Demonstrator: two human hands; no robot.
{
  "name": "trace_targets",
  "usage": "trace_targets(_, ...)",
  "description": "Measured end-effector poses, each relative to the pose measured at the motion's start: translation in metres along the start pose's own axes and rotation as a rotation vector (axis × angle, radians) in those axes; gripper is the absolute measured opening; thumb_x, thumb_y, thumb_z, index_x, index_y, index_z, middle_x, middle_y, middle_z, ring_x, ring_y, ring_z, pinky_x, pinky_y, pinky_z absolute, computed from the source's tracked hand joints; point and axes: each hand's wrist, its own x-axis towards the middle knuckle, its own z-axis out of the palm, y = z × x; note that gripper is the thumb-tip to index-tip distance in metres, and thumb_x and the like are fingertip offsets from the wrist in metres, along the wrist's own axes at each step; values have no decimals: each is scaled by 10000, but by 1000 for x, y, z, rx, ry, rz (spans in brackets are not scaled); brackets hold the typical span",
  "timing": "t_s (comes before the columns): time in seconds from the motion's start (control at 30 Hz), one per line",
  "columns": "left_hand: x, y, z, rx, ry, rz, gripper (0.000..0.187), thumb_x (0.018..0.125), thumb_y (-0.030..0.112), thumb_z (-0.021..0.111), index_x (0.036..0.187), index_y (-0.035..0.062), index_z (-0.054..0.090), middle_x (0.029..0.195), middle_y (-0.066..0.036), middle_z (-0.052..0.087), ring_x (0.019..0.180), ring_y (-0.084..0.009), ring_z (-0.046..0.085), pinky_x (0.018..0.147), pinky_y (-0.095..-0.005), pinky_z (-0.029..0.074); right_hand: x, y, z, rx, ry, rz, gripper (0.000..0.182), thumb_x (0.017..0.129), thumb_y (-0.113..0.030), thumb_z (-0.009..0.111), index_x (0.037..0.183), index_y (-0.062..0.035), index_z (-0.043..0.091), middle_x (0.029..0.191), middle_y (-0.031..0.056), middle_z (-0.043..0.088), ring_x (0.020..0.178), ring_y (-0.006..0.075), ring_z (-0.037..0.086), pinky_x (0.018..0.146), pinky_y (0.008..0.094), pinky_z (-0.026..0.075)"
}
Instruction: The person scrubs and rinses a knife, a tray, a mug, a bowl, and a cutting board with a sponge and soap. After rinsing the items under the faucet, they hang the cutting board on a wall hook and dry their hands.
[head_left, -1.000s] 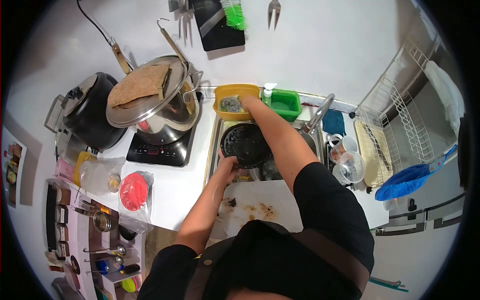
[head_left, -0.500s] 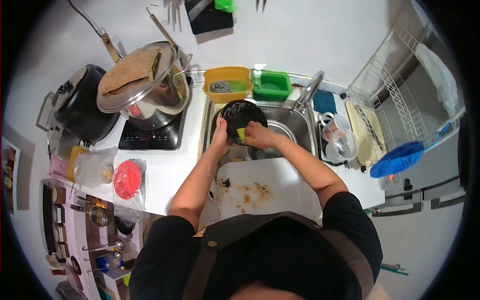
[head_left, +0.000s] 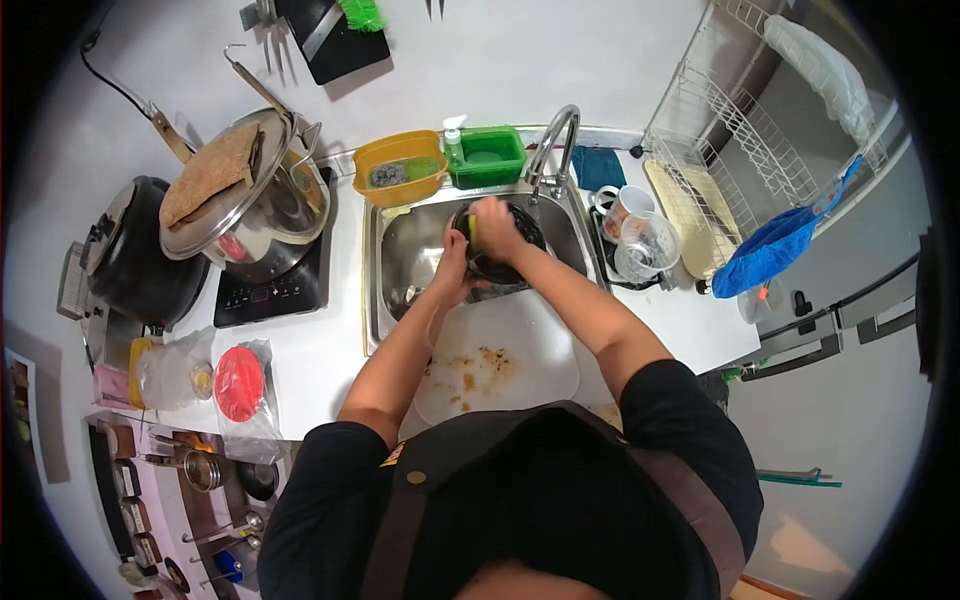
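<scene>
A black bowl (head_left: 527, 232) is tilted over the steel sink (head_left: 408, 236). My left hand (head_left: 454, 268) grips its left rim. Closed on a yellow-green sponge (head_left: 473, 229), my right hand (head_left: 497, 226) presses into the bowl's inside and hides part of it. Below the hands, a white cutting board (head_left: 520, 345) with brown food bits lies across the sink's front edge. The faucet (head_left: 556, 150) rises behind the bowl.
Behind the sink are a yellow basin (head_left: 400, 168), a green basin (head_left: 488, 158) and a soap bottle (head_left: 453, 141). A steel pot (head_left: 275, 215) stands left on an induction cooker (head_left: 268, 297). Plastic cups (head_left: 645, 245) and a wire rack (head_left: 745, 130) are at the right.
The view has shifted, so the counter items appear further left. My right hand has moved with the sponge from the bowl's lower part to its upper left inside.
</scene>
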Motion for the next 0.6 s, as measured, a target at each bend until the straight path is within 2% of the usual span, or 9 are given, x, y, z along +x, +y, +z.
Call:
trace_targets(0.1,6,15,-9,39,2,23,566,829,583,307,1310,368,98,1301,-40,320,1097,-318,441,657,-535,476,-5,2,-21,-158,-105,80,215,730,-116,475,931,-51,513,867,108,487,855,291,485,715,436,398)
trace_targets(0.17,9,16,-13,5,59,74,566,826,598,287,1310,361,113,1295,-49,334,1100,-320,437,698,-554,459,-5,-7,-1,-93,-701,-222,213,745,-132,448,919,-21,503,881,130,489,877,297,477,731,425,397)
trace_targets(0.2,-5,19,1,-49,34,53,561,832,605,249,1313,337,140,1288,-59,348,1107,-308,434,747,-548,443,-10,-11,29,303,-363,20,229,776,-166,412,858,27,504,909,188,484,888,334,455,745,434,380)
trace_targets(0.23,3,7,0,-48,35,47,561,832,605,249,1313,337,140,1288,-59,348,1107,-308,434,747,-548,443,-4,-23,22,-134,-306,-169,311,800,-226,393,839,65,493,929,257,465,883,385,426,765,465,352)
trace_targets(0.3,27,-24,-11,-256,-185,-50,608,801,656,212,1322,373,73,1304,-43,328,1148,-299,389,719,-573,436,12,-33,19,463,-65,450,356,817,-271,386,850,70,482,911,288,455,863,412,412,765,472,344)
trace_targets(0.43,5,-2,-1,-157,32,61,553,835,610,230,1307,323,201,1239,-64,394,1070,-285,458,742,-521,454,-1,-58,0,685,-263,568,264,802,-188,431,966,19,442,901,234,459,858,380,427,735,428,352)
trace_targets(0.5,4,-2,0,-133,15,-14,544,843,598,218,1322,363,107,1280,-77,349,1084,-295,446,655,-523,486,3,-47,10,676,-269,600,207,794,-155,429,945,-14,447,896,196,452,862,369,421,712,428,355)
trace_targets(0.57,5,3,12,69,30,-137,459,897,428,304,1314,366,122,1271,-80,347,1053,-306,468,638,-509,498,8,-25,15,46,134,260,237,771,-198,452,925,-19,438,851,153,472,884,340,443,732,424,364)
trace_targets(0.6,-2,7,16,83,48,-76,486,893,293,378,1311,354,136,1272,-80,340,1053,-315,464,618,-497,505,2,-16,9,-28,128,252,186,766,-155,450,909,-36,450,863,151,461,877,339,439,724,422,367)
